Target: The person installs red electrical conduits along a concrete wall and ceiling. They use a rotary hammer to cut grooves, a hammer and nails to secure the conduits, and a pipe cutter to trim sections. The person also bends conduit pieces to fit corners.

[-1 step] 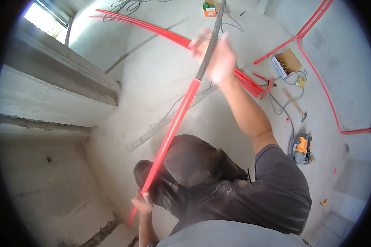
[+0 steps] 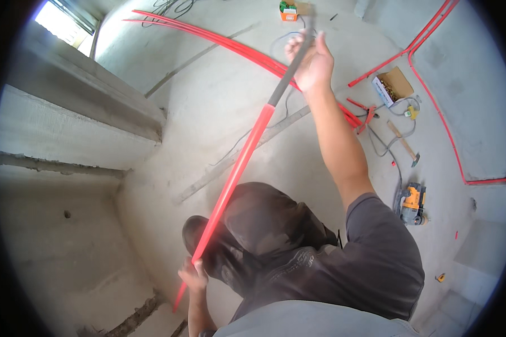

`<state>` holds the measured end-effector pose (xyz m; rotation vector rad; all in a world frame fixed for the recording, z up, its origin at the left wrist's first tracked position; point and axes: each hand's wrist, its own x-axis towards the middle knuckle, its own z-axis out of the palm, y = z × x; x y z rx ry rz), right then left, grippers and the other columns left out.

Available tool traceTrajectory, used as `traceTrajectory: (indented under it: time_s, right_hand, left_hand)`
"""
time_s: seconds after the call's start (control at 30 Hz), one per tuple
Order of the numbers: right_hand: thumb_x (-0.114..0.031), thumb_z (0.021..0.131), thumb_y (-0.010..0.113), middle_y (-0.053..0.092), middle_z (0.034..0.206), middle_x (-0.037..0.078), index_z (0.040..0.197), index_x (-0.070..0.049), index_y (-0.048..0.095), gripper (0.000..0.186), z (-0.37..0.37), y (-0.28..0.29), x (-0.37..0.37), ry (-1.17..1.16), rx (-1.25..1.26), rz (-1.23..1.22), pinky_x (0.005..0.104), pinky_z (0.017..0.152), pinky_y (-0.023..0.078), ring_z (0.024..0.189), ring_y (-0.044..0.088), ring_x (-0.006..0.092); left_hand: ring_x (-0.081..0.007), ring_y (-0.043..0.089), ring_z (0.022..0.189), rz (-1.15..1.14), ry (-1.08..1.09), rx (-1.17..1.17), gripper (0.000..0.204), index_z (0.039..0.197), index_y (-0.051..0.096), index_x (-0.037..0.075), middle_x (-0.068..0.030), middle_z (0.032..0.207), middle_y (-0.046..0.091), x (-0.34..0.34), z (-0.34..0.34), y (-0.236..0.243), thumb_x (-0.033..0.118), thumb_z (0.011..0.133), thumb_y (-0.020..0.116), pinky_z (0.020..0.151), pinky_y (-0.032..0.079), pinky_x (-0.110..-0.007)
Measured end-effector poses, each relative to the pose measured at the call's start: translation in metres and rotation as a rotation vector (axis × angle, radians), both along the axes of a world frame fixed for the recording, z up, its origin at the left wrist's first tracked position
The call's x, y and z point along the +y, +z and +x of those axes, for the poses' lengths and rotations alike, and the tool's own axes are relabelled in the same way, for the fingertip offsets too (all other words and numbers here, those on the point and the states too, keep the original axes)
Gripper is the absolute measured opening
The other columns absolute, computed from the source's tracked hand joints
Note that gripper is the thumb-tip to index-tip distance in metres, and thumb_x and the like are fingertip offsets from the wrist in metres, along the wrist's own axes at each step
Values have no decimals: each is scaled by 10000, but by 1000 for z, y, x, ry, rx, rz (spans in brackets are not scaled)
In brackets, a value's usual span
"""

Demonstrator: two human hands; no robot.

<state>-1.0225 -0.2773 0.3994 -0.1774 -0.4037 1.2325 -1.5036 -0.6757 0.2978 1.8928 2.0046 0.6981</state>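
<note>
A red plastic conduit pipe slants from low on my left up past my knees. My left hand is closed around its lower part, with a short end showing below the fist. Out of the pipe's upper mouth runs a dark, ribbed bending spring, smeared by motion toward its far end. My right hand is at the spring, palm up and fingers apart. The spring crosses in front of the palm, and the fingers are not closed round it.
Several long red pipes lie across the floor beyond my arm. To the right are an open cardboard box of small metal parts, red-handled pliers, a hammer and a yellow-and-black power tool. An orange box stands far ahead.
My right hand has shifted slightly right and farther away along the spring. The spring's far part now leans more to the right. My left hand keeps its grip on the pipe.
</note>
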Motion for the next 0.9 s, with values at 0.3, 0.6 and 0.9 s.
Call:
traceTrajectory:
  time_s: [0.3, 0.6, 0.9]
  right_hand:
    - [-518, 1058, 438, 563, 1415, 244, 1366, 60, 488, 656, -12, -13, -41, 308, -127, -84, 442, 1034, 471, 1210, 607, 345]
    - [-450, 1073, 451, 658, 1289, 254, 1177, 30, 616, 518, -28, -8, -53, 453, -614, -219, 425, 1050, 445, 1303, 572, 359]
    - [-422, 1077, 489, 730, 980, 130, 878, -91, 596, 401, -40, -15, -61, 284, -902, -292, 360, 878, 487, 885, 677, 212]
  left_hand:
    - [-431, 576, 540, -29, 13, 133, 683, 770, 597, 17, -186, 605, 563, 2, -6, 7, 636, 1010, 438, 507, 445, -478]
    - [-436, 597, 577, -49, 39, 123, 656, 773, 603, 21, -185, 618, 553, -2, -13, 2, 621, 1004, 476, 509, 444, -467]
    - [-438, 587, 562, -51, 32, 91, 693, 790, 612, 13, -196, 643, 564, 0, -5, -2, 651, 1003, 446, 497, 443, -465]
